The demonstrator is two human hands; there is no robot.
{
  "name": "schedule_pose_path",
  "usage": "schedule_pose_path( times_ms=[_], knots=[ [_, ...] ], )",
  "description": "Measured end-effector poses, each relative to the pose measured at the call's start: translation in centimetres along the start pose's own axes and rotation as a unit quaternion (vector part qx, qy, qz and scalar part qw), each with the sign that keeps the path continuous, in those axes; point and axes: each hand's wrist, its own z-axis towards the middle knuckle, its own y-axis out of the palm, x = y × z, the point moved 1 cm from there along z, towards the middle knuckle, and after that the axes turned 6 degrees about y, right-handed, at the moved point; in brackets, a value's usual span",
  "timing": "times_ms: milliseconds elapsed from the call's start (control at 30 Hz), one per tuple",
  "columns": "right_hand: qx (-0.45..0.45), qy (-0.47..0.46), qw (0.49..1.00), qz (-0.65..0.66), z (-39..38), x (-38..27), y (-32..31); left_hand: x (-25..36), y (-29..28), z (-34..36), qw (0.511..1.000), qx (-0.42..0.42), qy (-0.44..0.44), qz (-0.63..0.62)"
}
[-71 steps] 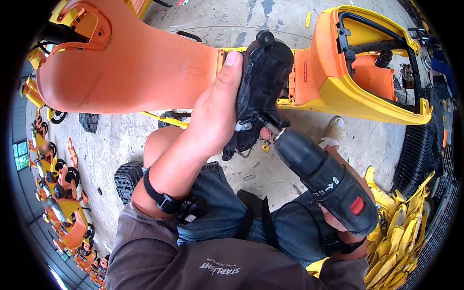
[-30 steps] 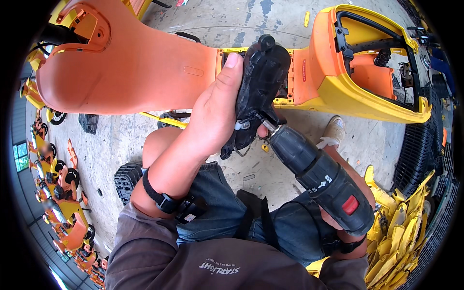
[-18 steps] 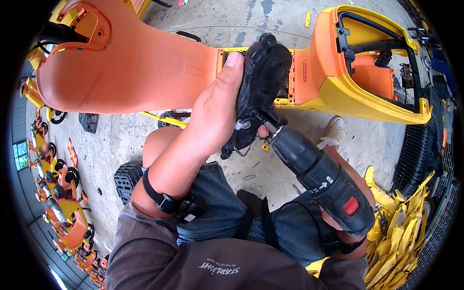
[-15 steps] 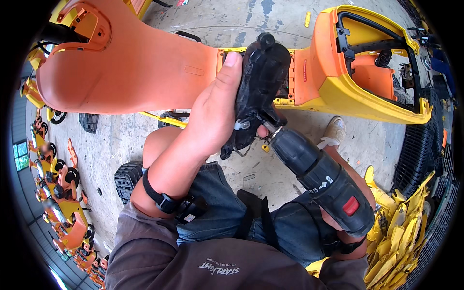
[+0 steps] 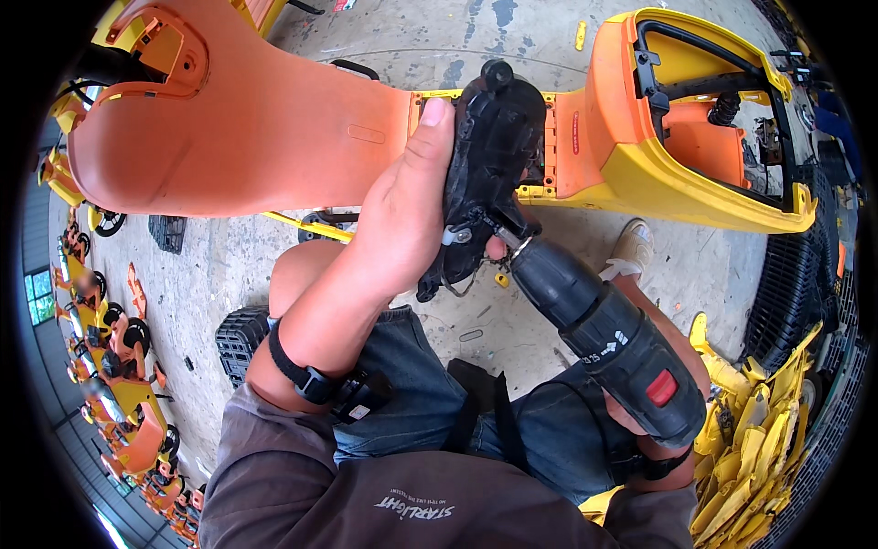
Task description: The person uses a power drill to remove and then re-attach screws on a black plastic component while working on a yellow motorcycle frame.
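My left hand [image 5: 407, 206] is closed round a long black moulded assembly [image 5: 494, 146], its thumb lying along the left side. A knob sticks up at the assembly's far end, and a small white piece [image 5: 455, 236] sits near its lower end. My right hand [image 5: 625, 414] grips a black cordless drill [image 5: 608, 339] with a red button; the drill's body hides most of the fingers. The drill's bit [image 5: 518, 247] points up and left, meeting the assembly's lower right part. Exactly what the tip touches is too small to tell.
Behind the assembly lies an orange and yellow scooter body [image 5: 274, 128], with an open yellow-framed section [image 5: 713, 110] at right. Yellow panels [image 5: 750, 448] are heaped at lower right beside a black crate [image 5: 786, 284]. More orange scooters [image 5: 137, 403] stand at far left.
The black assembly and the drill have shifted very slightly to the left together. Both hands keep their hold.
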Motion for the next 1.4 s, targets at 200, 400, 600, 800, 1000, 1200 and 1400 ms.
schedule_pose_path(
  times_ms=[200,400,600,800,1000,1200,1400],
  knots=[
    [-0.019,0.006,0.999,0.029,0.1,-0.1,0.0,0.3,0.0,-0.1,1.0,0.005,-0.003,0.015],
    [-0.026,0.068,0.997,0.038,0.6,-0.8,0.4,0.3,0.0,0.0,1.0,-0.001,-0.011,0.013],
    [-0.019,0.03,0.999,-0.01,0.7,-0.6,0.4,0.1,-0.1,0.0,1.0,0.006,-0.003,0.015],
    [-0.032,0.03,0.999,-0.014,0.7,-0.3,0.2,0.2,-0.1,-0.1,1.0,-0.001,-0.019,0.001],
    [-0.022,0.048,0.999,-0.008,0.8,-0.3,0.5,0.0,-0.1,0.1,1.0,-0.015,-0.015,0.005],
    [-0.089,0.152,0.984,-0.009,1.1,0.0,0.4,-0.2,-0.1,-0.1,0.999,0.021,-0.013,0.041],
    [-0.086,0.141,0.986,0.01,1.0,0.0,0.4,0.1,0.1,-0.1,0.999,0.018,-0.013,0.049]
  ],
)
